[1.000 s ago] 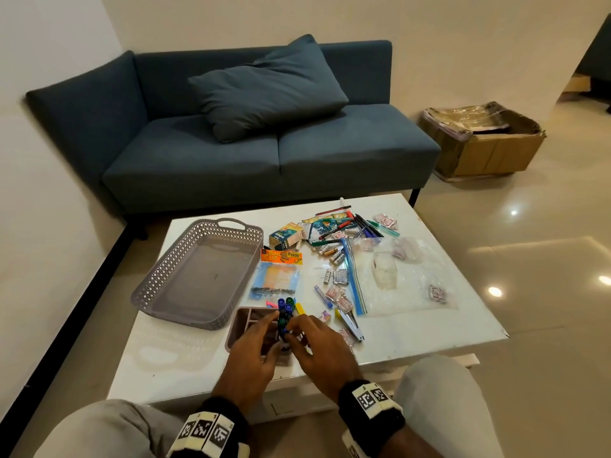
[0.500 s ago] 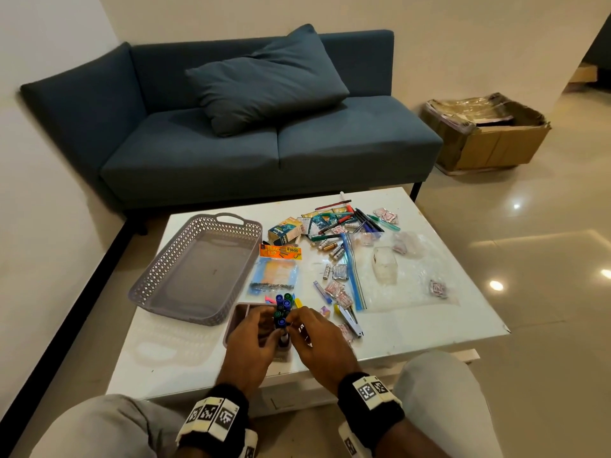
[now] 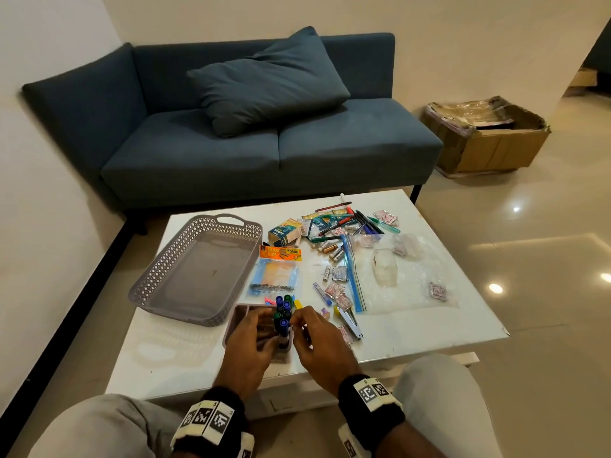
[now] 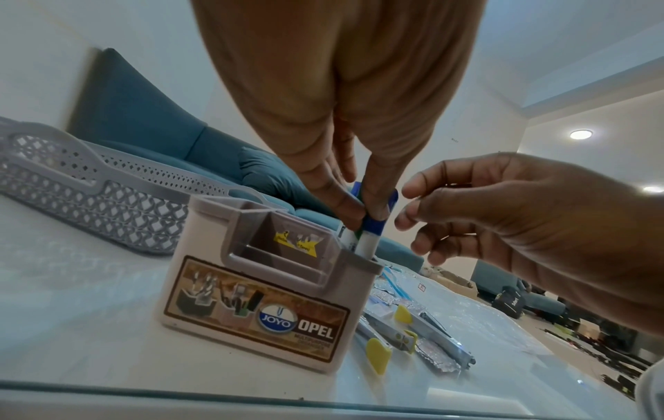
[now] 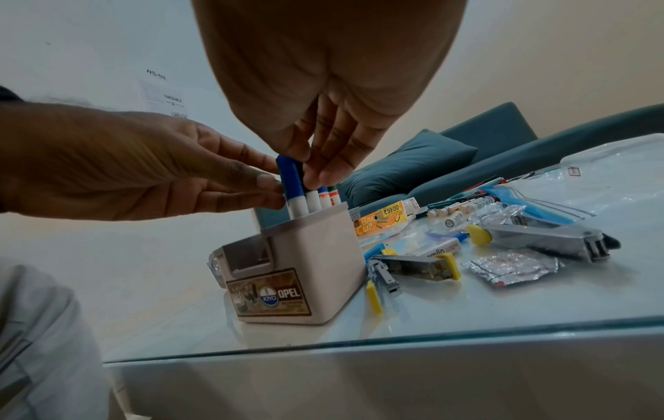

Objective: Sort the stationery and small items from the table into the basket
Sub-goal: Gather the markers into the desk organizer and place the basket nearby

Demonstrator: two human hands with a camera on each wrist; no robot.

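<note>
The left hand (image 4: 345, 182) pinches a marker (image 4: 370, 227); the right hand (image 4: 503, 227) hangs loose. Markers are light, stiff, slippery: hold the cap.

Between my fingertips (image 4: 345, 204) I see markers (image 4: 366, 238) with white barrels and blue caps; just behind them, one green cap (image 5: 334, 191). Below my fingers the organiser (image 4: 265, 298) is beige-grey with a brown label (image 4: 251, 312) carrying white lettering and a blue-and-white round badge. Left of my fingers, the basket (image 3: 198, 269) is grey with a diamond lattice. Right of them, the staplers (image 5: 539, 241) are silver with yellow ends.
</note>
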